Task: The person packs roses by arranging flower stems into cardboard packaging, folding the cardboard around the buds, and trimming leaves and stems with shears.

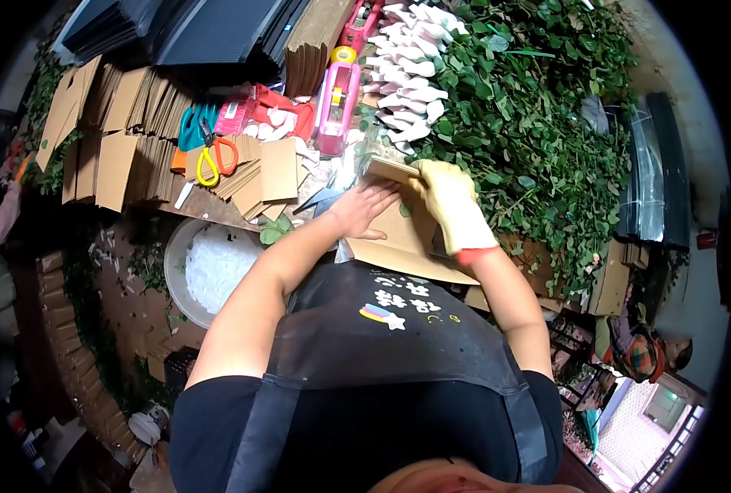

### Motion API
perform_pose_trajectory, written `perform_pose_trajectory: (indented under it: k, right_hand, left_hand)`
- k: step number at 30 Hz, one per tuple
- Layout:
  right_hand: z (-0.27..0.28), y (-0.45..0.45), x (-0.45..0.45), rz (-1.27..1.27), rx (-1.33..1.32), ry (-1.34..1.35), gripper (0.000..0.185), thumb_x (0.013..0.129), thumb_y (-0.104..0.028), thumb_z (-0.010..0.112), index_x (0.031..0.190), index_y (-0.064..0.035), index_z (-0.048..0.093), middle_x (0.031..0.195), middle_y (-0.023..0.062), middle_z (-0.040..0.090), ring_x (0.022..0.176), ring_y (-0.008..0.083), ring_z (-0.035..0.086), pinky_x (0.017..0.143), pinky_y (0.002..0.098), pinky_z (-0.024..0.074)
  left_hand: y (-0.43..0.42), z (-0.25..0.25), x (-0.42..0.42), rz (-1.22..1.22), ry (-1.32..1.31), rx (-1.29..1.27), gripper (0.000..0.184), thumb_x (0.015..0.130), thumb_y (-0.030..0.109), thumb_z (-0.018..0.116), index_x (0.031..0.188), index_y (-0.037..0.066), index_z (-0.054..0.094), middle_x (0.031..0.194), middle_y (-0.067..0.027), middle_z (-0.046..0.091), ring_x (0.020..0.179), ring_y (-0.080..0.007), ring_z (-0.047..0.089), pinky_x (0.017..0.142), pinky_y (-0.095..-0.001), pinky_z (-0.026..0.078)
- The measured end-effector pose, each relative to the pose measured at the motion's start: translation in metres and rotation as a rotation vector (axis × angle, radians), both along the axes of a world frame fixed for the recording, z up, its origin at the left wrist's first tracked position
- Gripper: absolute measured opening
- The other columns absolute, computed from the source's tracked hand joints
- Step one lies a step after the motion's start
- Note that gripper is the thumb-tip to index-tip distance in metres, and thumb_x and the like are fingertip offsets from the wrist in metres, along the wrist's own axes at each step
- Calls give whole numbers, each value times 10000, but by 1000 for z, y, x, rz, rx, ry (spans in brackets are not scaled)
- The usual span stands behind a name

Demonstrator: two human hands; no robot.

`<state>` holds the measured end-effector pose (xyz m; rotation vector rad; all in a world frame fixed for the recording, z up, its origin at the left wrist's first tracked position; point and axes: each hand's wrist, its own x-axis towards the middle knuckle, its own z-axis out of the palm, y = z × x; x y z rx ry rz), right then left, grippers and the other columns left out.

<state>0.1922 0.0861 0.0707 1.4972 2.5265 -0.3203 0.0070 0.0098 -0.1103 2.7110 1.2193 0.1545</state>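
Observation:
A sheet of brown cardboard [394, 238] lies in front of my apron, its far end folded up into a raised flap [393, 170]. My left hand [365, 209], bare, rests flat on the left side of the sheet with its fingers extended toward the flap. On my right hand [448, 197] is a pale yellow glove with a red cuff; its fingers are bent round the right end of the flap. Green leaves lie close beyond the glove.
Scissors [217, 156], a pink tape dispenser [337, 109] and small cardboard pieces [278, 170] lie to the left. White-wrapped bundles [411, 90] and heaped leafy stems [530, 107] fill the back. A round bin [218, 267] stands at left; another person [641, 353] is far right.

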Motion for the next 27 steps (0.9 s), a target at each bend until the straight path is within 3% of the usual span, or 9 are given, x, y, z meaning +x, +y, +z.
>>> perform_pose_trajectory:
  k: [3,6,9,11,12,14,19,23,27]
  right_hand:
    - [20,15,-6,108,-161,-110,520,896,-312,725,1317,-37,590,1124,147,709,1017,345,696,880,442,563]
    - [37,-11,7,320,170,259,526,912,-350,715,1296,-12,593,1195,203,666,1115,384,649,920,454,540]
    - [59,-55,10,525,80,471,637,907,-430,716,1361,-16,552,1282,236,628,1193,412,605,1013,483,498]
    - [64,-81,-11,375,-512,20,566,934,-456,665,1352,-82,592,1073,220,703,1015,419,669,913,498,527]
    - [18,-96,-7,432,-351,72,441,940,-362,663,1295,-105,620,948,204,711,923,412,682,834,513,537]
    - [9,-96,-23,371,-423,-82,344,934,-280,655,1234,-112,632,921,218,694,914,409,679,796,520,534]
    - [43,-82,-76,413,-472,467,352,916,-217,689,1242,-98,629,984,222,692,927,403,666,822,481,538]
    - [-29,-41,-163,614,399,473,412,902,-199,664,1303,-117,617,1309,159,629,1197,325,617,1032,448,473]
    - [-86,-6,-188,808,348,366,498,794,-189,669,1286,-121,634,1407,150,576,1355,343,511,1096,451,445]
  left_hand:
    - [1,-3,-1,3,-70,84,1050,878,762,499,1598,25,295,1631,-169,351,1501,-281,332,1238,-466,198]
    - [0,7,-3,-7,-11,28,1039,878,755,505,1590,24,310,1631,-161,356,1499,-280,335,1236,-461,203]
    - [4,18,1,-47,208,-180,1025,868,733,533,1579,23,328,1632,-148,357,1499,-285,335,1236,-466,205]
    - [-2,-5,-3,-10,-78,44,1047,856,752,529,1590,34,321,1648,-146,335,1521,-272,309,1253,-467,169]
    - [-2,-4,-2,-3,-65,71,1057,867,786,489,1595,39,319,1648,-153,336,1533,-261,297,1263,-462,147]
    - [-2,-1,-4,-16,-87,46,969,910,710,492,1591,40,327,1644,-150,343,1530,-259,303,1260,-467,162]
    - [5,-33,3,-6,-205,236,627,964,258,498,1555,68,407,1598,-135,427,1526,-248,323,1268,-492,170]
    - [8,-7,1,-2,-341,181,629,957,284,514,1542,74,421,1578,-125,449,1500,-250,358,1260,-491,194]
    - [6,-3,3,2,-362,141,631,949,311,531,1529,81,435,1558,-114,471,1474,-251,394,1252,-489,218]
